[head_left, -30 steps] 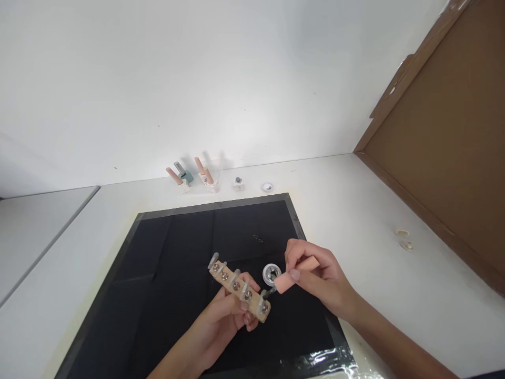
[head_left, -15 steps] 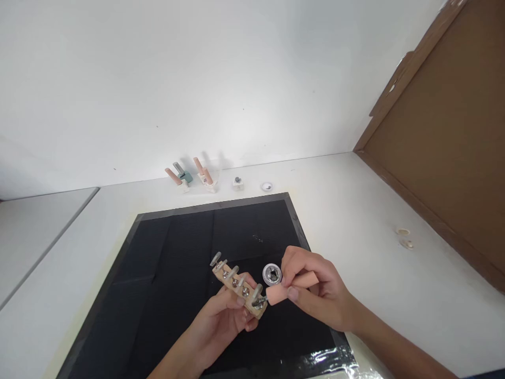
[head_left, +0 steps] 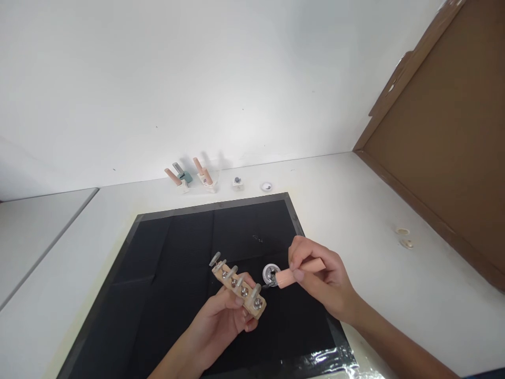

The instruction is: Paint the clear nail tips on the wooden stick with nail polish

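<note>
My left hand (head_left: 221, 316) grips a narrow wooden block (head_left: 241, 295) from beneath, tilted down to the right. Along the block are several shiny round metal pieces and grey, translucent tabs that look like false nail tips (head_left: 255, 291). My right hand (head_left: 323, 279) pinches a brush (head_left: 295, 275) by its long pink handle. The dark brush tip points left and sits just off the block's right end, apart from it. Behind the brush stands a small round pot (head_left: 269, 269) with an open dark centre, partly hidden by the handle.
A black mat (head_left: 177, 263) taped at its edges lies under my hands. Along the back stand several pink-capped bottles (head_left: 206, 176), a grey-green one (head_left: 183, 176), a small white cube (head_left: 237, 182) and a shallow dish (head_left: 266, 187). Two small round pieces (head_left: 406, 243) lie right, near a brown cardboard panel (head_left: 445, 147).
My right hand has drawn the brush up and right, off the metal piece at the block's right end, toward the pot. The left hand and block have hardly moved.
</note>
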A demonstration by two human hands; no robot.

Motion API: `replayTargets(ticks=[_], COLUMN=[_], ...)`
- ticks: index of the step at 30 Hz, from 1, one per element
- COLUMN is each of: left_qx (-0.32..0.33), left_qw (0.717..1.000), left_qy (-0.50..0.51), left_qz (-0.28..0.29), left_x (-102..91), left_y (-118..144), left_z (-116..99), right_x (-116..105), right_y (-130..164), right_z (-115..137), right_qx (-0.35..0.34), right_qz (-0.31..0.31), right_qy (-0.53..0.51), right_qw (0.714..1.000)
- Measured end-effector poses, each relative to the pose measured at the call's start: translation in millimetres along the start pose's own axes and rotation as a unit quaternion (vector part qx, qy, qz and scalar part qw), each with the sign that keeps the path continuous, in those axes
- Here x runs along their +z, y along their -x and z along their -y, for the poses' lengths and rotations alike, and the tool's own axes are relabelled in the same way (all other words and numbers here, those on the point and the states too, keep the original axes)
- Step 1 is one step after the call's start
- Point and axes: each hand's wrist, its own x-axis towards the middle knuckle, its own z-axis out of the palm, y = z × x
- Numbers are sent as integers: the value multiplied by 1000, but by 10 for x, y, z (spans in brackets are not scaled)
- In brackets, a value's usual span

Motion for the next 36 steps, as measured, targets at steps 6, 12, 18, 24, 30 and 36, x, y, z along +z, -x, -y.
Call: replayTargets(ticks=[6,12,18,24,30,36], left_qx=[5,5,6,5,1,4], left_qw=[1000,1000,1000,1000,1000,1000], left_qy=[-21,-17,-17,-27,-20,-22], left_qz=[-13,-10,-3,-12,1,-1], left_x=[4,15,9,-6,3,9], left_y=[-41,-30,-5,-34,-30,-2], left_z=[-14,3,2,-8,-6,-5], right_x=[-7,16,-12,-17,2,-2], right_y=[-11,-14,-23,-21,-21,-21], right_z=[28,28,7,19,21,-24], right_qx=[-13,21,28,-18,9,33], right_qz=[78,34,-18,68,46,-18], right_qy=[-14,13,4,-13,14,-14], right_qw=[997,999,999,997,999,999])
